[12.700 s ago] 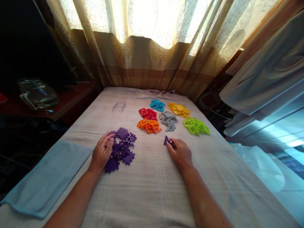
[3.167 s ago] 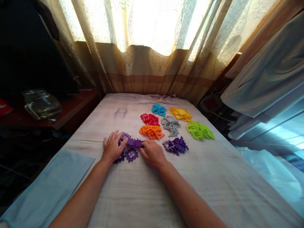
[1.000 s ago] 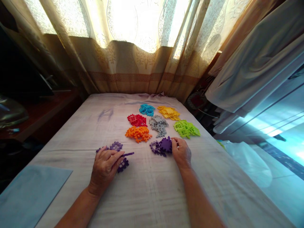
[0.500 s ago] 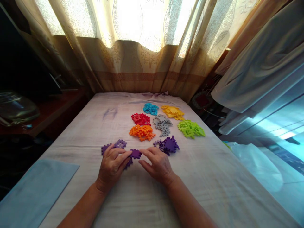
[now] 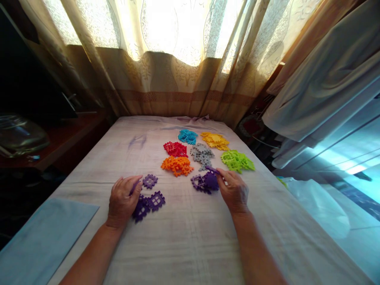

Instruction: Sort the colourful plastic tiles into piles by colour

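Note:
My left hand (image 5: 122, 201) is closed, with a purple notched plastic building tile (image 5: 135, 187) tilted between thumb and fingers. Beside its thumb lie overlapping purple tiles (image 5: 155, 200) with window-like openings, and a single open-frame purple tile (image 5: 150, 181) rests just beyond. Over on the right, my right hand (image 5: 233, 190) pinches another purple tile (image 5: 212, 170) by its edge, raised on a slant above the small purple pile (image 5: 203, 183). Fingers of the left hand hide part of its tile.
Piles of orange (image 5: 177, 165), red (image 5: 175, 149), blue (image 5: 187, 136), grey (image 5: 202, 155), yellow (image 5: 215, 141) and lime green tiles (image 5: 237, 161) lie farther back on the white sheet (image 5: 184, 241). A pale blue folder-like sheet (image 5: 44, 233) sits front left. Curtains (image 5: 175, 79) hang behind.
My hands have parted from the middle. The left moved left with a tile; the right moved right to the purple pile and lifted a tile. Purple tiles under the left hand are now uncovered.

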A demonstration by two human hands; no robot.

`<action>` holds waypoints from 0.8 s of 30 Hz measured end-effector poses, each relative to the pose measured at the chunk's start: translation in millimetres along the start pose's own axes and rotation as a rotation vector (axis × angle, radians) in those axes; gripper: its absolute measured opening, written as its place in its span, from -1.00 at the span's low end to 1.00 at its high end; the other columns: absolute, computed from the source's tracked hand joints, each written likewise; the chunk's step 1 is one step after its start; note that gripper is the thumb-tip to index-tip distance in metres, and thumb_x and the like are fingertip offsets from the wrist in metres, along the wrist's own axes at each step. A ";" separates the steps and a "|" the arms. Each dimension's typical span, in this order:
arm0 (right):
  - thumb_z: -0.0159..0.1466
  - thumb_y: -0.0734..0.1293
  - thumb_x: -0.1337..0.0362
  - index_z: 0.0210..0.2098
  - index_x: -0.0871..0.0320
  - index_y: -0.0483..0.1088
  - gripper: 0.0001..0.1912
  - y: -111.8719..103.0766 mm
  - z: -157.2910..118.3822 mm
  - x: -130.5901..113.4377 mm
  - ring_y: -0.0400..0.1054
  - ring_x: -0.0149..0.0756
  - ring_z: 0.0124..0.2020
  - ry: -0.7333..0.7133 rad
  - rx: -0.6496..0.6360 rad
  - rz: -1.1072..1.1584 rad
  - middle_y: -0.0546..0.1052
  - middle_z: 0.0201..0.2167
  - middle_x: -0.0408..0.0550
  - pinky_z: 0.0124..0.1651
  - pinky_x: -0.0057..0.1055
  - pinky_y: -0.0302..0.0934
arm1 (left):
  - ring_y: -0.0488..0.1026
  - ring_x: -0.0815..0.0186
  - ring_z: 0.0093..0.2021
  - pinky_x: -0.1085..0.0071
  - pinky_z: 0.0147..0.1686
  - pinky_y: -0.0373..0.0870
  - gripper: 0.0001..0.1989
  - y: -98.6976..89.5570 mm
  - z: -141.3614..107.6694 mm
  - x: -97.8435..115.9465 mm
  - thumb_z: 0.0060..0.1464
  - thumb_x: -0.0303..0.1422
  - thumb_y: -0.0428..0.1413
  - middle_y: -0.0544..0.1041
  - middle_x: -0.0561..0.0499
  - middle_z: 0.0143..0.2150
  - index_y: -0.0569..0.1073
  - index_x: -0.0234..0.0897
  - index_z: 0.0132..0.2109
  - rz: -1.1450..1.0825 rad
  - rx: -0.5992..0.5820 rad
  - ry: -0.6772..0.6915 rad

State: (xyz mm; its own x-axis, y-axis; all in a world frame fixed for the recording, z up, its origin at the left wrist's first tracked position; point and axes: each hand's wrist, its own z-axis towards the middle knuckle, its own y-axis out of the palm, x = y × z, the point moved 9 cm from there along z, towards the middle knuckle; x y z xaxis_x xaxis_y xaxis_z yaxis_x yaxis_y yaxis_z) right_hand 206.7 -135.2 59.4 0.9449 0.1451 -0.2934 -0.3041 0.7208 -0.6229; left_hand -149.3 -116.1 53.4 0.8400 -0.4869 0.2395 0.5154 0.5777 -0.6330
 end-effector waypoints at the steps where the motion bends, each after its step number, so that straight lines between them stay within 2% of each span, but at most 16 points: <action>1: 0.34 0.24 0.21 -0.13 0.10 0.56 -0.72 0.8 -1.0 9.7 0.39 -0.28 -0.35 0.026 0.000 -0.015 0.56 -0.37 -0.04 -0.26 -0.40 0.23 | 0.52 0.16 -0.10 0.13 0.10 0.31 -0.73 1.5 -0.7 -9.1 0.26 -0.23 -0.01 0.60 -0.08 -0.12 0.51 -0.21 -0.06 0.016 -0.014 -0.040; 4: 0.30 0.22 0.23 -0.15 0.11 0.56 -0.71 6.7 -6.2 28.4 0.37 -0.29 -0.38 0.083 -0.023 -0.024 0.56 -0.37 -0.05 -0.28 -0.40 0.22 | 0.50 0.10 -0.03 0.09 0.07 0.31 -0.65 10.9 -5.8 -30.6 0.27 -0.15 -0.06 0.59 -0.13 -0.05 0.52 -0.23 -0.06 0.049 -0.085 -0.127; 9: 0.22 0.22 0.26 -0.16 0.06 0.56 -0.69 17.7 -13.0 39.8 0.38 -0.29 -0.35 0.110 -0.105 -0.010 0.56 -0.33 -0.07 -0.26 -0.39 0.24 | 0.46 0.05 0.07 0.05 0.08 0.31 -0.57 27.2 -16.4 -53.4 0.26 -0.12 -0.13 0.55 -0.16 0.05 0.52 -0.24 -0.02 0.066 -0.201 -0.261; 12: 0.19 0.20 0.32 -0.20 0.04 0.57 -0.67 17.5 -13.4 43.3 0.39 -0.27 -0.32 0.110 -0.120 -0.035 0.55 -0.32 -0.07 -0.27 -0.38 0.24 | 0.50 0.09 0.01 0.08 0.06 0.34 -0.58 33.6 -17.8 -51.2 0.26 -0.13 -0.13 0.59 -0.14 -0.02 0.52 -0.24 -0.04 0.015 -0.257 -0.252; 16: 0.19 0.16 0.39 -0.20 0.08 0.57 -0.63 8.4 -8.3 37.1 0.38 -0.23 -0.32 0.094 -0.070 -0.091 0.54 -0.34 -0.04 -0.29 -0.36 0.23 | 0.50 0.14 0.00 0.15 0.07 0.38 -0.62 37.9 -17.9 -32.6 0.26 -0.16 -0.11 0.60 -0.11 -0.04 0.52 -0.24 -0.04 -0.070 -0.272 -0.184; 18: 0.19 0.17 0.41 -0.20 0.11 0.56 -0.65 3.0 -5.3 21.7 0.39 -0.21 -0.30 0.063 -0.020 -0.075 0.54 -0.34 -0.02 -0.26 -0.34 0.25 | 0.50 0.18 0.02 0.19 0.09 0.39 -0.64 40.1 -18.8 -20.8 0.27 -0.19 -0.10 0.59 -0.09 -0.02 0.51 -0.22 -0.02 -0.108 -0.264 -0.160; 20: 0.21 0.18 0.42 -0.22 0.11 0.56 -0.67 2.0 -4.7 -5.6 0.39 -0.21 -0.27 -0.003 0.006 -0.008 0.54 -0.32 -0.01 -0.20 -0.33 0.28 | 0.49 0.20 0.04 0.20 0.11 0.40 -0.66 42.4 -19.7 -10.3 0.27 -0.22 -0.09 0.58 -0.08 0.01 0.50 -0.21 -0.01 -0.145 -0.257 -0.142; 22: 0.23 0.19 0.43 -0.20 0.10 0.54 -0.69 9.0 -8.3 -44.2 0.40 -0.23 -0.23 -0.113 -0.036 0.108 0.55 -0.29 -0.01 -0.13 -0.34 0.30 | 0.48 0.21 0.06 0.19 0.13 0.39 -0.68 43.1 -19.6 -4.5 0.27 -0.25 -0.08 0.56 -0.08 0.03 0.50 -0.20 0.00 -0.185 -0.242 -0.141; 24: 0.25 0.20 0.43 -0.15 0.12 0.52 -0.70 22.4 -17.7 -88.7 0.40 -0.26 -0.18 -0.252 -0.155 0.235 0.55 -0.24 0.00 -0.08 -0.36 0.30 | 0.48 0.22 0.07 0.20 0.14 0.39 -0.68 41.0 -18.5 -6.0 0.27 -0.26 -0.08 0.56 -0.08 0.04 0.50 -0.20 0.00 -0.221 -0.213 -0.171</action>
State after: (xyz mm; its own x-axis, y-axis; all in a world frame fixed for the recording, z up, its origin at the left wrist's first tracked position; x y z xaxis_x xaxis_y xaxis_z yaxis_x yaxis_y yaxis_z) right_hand 113.9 -143.9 58.6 0.8417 0.4702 -0.2654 -0.5123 0.5399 -0.6679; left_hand -136.3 -101.6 12.4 0.7376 -0.4581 0.4961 0.6561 0.3124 -0.6870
